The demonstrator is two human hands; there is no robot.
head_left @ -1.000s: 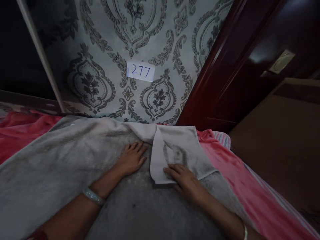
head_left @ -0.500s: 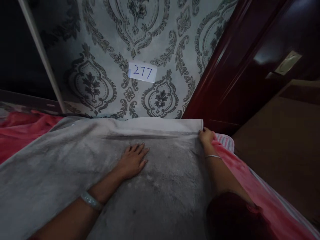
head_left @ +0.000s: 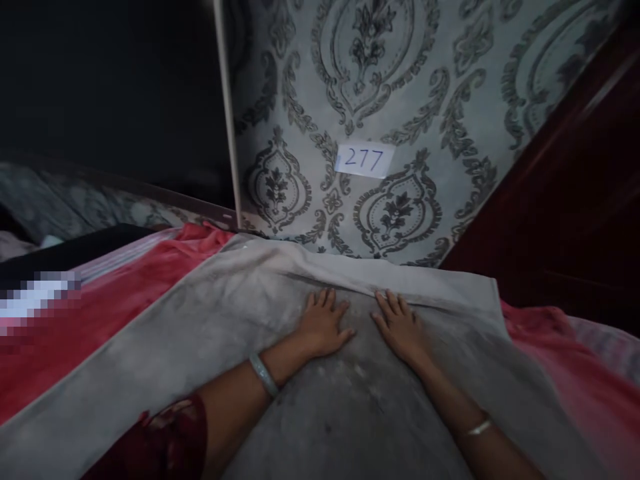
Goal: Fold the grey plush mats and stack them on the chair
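A grey plush blanket (head_left: 320, 407) lies spread before me, its pale far edge (head_left: 440, 280) folded over along the wall. My left hand (head_left: 323, 323) rests flat on the blanket with fingers spread, just short of that fold. To its right, my right hand (head_left: 401, 327) also lies flat, its fingers apart and their tips touching the fold. Neither hand grips anything. Wrinkles in the cloth run along the fold to the left of my hands. Red cloth (head_left: 135, 297) shows beneath the blanket on the left, and more red cloth (head_left: 565, 373) on the right.
Patterned wallpaper (head_left: 370, 220) rises behind the far edge, with a paper label (head_left: 365, 160) reading 277 stuck on it. A dark red wooden panel (head_left: 565, 220) stands at the right. A large black panel (head_left: 115, 100) with a pale edge strip is at the left.
My right hand has let go of the blanket's far right corner and moved left to lie flat near my left hand. The view has swung to the left.
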